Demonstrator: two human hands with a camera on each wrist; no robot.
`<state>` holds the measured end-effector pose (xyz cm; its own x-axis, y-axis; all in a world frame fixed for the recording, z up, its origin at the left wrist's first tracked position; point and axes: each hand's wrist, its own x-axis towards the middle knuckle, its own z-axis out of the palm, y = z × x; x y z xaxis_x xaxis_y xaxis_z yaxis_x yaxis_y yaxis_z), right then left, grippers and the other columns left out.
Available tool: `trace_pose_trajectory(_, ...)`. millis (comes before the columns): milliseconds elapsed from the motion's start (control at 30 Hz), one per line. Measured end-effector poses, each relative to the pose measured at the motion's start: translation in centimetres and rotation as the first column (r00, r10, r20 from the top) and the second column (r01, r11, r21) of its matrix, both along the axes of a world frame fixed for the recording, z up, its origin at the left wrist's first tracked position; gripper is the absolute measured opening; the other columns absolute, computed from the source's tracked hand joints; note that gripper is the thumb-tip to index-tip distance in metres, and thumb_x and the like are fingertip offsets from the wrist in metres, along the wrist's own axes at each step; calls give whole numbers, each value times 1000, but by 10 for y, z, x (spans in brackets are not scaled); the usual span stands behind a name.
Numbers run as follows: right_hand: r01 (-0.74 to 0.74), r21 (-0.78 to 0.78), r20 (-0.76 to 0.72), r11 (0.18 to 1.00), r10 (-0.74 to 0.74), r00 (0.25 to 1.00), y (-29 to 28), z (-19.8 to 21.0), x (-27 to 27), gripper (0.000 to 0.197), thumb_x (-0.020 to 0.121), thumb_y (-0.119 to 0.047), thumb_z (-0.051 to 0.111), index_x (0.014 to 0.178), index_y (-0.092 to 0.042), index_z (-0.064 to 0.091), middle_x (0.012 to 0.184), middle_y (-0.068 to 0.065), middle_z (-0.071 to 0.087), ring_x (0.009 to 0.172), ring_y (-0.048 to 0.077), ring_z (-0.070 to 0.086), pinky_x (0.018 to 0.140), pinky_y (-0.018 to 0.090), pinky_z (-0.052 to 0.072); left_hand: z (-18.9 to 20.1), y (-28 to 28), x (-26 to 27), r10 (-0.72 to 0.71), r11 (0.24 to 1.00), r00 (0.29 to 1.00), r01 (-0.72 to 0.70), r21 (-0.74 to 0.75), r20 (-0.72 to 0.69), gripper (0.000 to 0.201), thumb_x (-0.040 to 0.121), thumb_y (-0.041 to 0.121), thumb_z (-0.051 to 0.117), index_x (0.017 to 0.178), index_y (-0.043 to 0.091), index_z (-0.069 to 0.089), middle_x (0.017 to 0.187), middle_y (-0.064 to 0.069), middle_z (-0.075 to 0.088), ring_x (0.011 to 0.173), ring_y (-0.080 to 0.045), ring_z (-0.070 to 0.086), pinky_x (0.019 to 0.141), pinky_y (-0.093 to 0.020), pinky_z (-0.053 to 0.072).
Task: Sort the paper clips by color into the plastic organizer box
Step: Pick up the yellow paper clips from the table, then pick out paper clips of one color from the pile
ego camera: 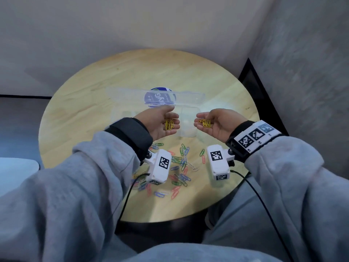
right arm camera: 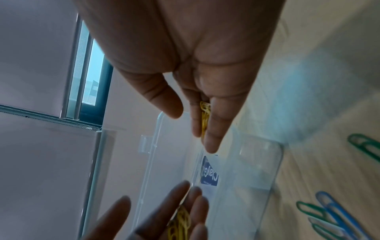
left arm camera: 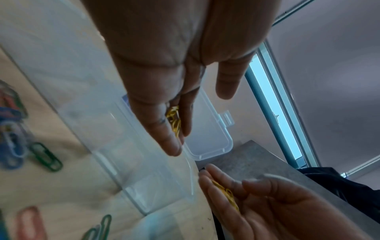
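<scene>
The grey sleeves are closest, with a small white camera box under each wrist. Past them, the left hand is turned palm up, its fingers cupped round a little bunch of yellow clips. The right hand is cupped the same way round its own yellow clips. Both hands hang just over the clear organizer box, whose lid lies open behind it. The other colored clips sit in a messy pile on the round table, near the person. If a hand tips too fast or off to one side, I think clips could fall into the wrong little room, or bounce out onto the table. Clips also hook together, so some may cling to the fingers
</scene>
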<state>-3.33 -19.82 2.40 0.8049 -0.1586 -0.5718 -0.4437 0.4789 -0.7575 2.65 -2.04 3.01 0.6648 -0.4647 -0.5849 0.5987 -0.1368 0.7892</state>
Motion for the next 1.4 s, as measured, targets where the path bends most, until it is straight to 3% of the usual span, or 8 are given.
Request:
trace_pose_trajectory(267,57,38,14,998,-58,998,-5,-3,25,28,84,10,26,93,4,52,91,17,47,79,26,53,58,23,57,-5,-40,17,60,996,996,-64,-59,-63,44,95,43,43,107,3,53,92,-9,50,85,-19,54,85,-28,46)
trace_pose_trajectory(467,-41,-32,14,999,42,999,-7,-6,26,26,88,7,29,89,0,54,84,11,49,74,19,51,58,17,54,-8,-51,15,62,993,997,-67,-101,-56,68,96,49,34,142,-2,33,150,-16,30,144,-25,24,116,-35,25)
trace_pose_trajectory(600,-81,-179,37,980,89,995,-10,-4,15,19,93,-1,40,94,-4,58,91,10,57,85,20,58,80,25,50,-9,-43,11,-15,1000,995,16,-7,102,30,96,31,46,115,10,56,110,-5,57,104,-16,58,89,-24,47)
trace_pose_trajectory(667,-115,-278,41,954,132,990,-11,-1,8,18,93,-2,41,85,-8,56,81,8,55,71,17,56,69,23,51,-9,-35,7,-184,975,949,142,173,256,12,94,11,49,101,13,59,87,-1,58,77,-12,60,66,-17,51)
trace_pose_trajectory(800,-416,-701,-227,579,372,900,-14,-7,-10,14,91,-5,46,85,-11,57,71,3,55,57,13,50,53,21,44,-18,-20,-5,-693,642,614,288,711,377,24,86,10,52,96,24,68,84,3,62,74,-12,58,60,-19,43)
trace_pose_trajectory(933,-627,-759,-520,173,418,745,-11,-21,-20,9,88,-13,56,94,-17,60,68,-6,54,60,11,52,57,22,43,-30,-20,-16,-885,339,399,203,919,239,35,85,11,49,114,26,63,113,4,61,106,-18,57,77,-22,38)
trace_pose_trajectory(1167,-685,-714,-670,-148,429,606,9,-42,-20,34,84,-4,58,112,-23,59,96,-3,54,90,21,56,65,25,45,-50,-30,-19,-970,204,179,235,950,164,39,84,8,53,115,31,61,116,-1,55,107,-22,57,82,-30,44)
trace_pose_trajectory(1400,-707,-649,-748,-281,401,528,13,-52,-9,25,86,-6,55,108,-7,67,109,9,65,94,24,60,84,30,49,-63,-21,-15,-955,267,190,210,941,229,17,85,21,57,100,25,64,108,1,58,104,-21,56,75,-25,38)
